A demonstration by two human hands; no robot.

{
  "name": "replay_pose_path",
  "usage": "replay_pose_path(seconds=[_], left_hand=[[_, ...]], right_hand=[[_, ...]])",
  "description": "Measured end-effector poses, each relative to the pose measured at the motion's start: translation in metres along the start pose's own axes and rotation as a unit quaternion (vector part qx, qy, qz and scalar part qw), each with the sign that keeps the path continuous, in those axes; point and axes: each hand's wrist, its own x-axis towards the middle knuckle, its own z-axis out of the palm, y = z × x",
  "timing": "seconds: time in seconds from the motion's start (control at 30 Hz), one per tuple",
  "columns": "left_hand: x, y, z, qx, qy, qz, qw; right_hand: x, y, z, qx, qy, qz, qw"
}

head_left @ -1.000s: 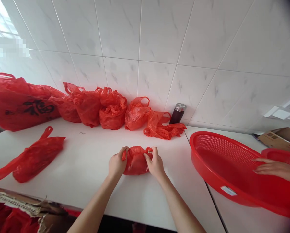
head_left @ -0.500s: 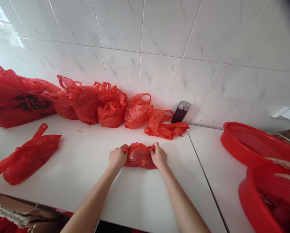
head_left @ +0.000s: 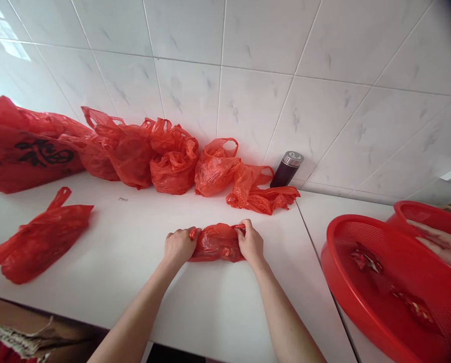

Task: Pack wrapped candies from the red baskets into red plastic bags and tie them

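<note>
A filled red plastic bag (head_left: 216, 243) lies on the white table (head_left: 134, 247), right in front of me. My left hand (head_left: 180, 245) grips its left end, with a twist of red plastic poking out above the fist. On the opposite end, my right hand (head_left: 251, 242) pinches a strip of the bag between thumb and fingers. The film is pulled snug over the contents, which cannot be made out through it.
Several red bags (head_left: 174, 171) line the tiled wall, with a dark flask (head_left: 286, 169) at their right. Another filled bag (head_left: 47, 247) lies left. Another person's hand (head_left: 437, 242) is at the red baskets (head_left: 334, 262) on the right. A cardboard box (head_left: 32, 322) sits below the table edge.
My hands have moved slightly apart, stretching the bag wider. At the right, the nearer red basket has shifted leftward and tilts, showing some wrapped pieces inside; the other person's hand is beside it.
</note>
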Motion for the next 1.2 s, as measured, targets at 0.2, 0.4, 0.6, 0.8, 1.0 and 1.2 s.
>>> replay_pose_path(seconds=[0.2,0.4,0.6,0.8,1.0,1.2], left_hand=[[-0.028,-0.006,0.003,-0.044,0.052,-0.014,0.998],[-0.049,-0.018,0.001,-0.093,0.076,-0.044,0.992],[-0.072,-0.030,0.001,-0.123,0.075,-0.077,0.987],[-0.076,-0.028,-0.003,-0.315,0.054,-0.095,0.943],[-0.078,0.012,-0.023,-0.255,0.391,0.046,0.883],[-0.062,0.058,-0.002,-0.102,0.128,0.193,0.967]], right_hand=[[-0.007,0.003,-0.006,0.043,0.001,-0.008,0.999],[-0.014,-0.002,-0.020,0.216,-0.099,-0.015,0.971],[-0.007,0.003,-0.015,0.212,-0.019,0.007,0.977],[-0.009,0.002,-0.005,0.245,0.031,0.018,0.969],[-0.017,-0.016,-0.006,0.257,0.073,0.021,0.963],[-0.019,-0.019,-0.007,0.272,0.095,0.007,0.958]])
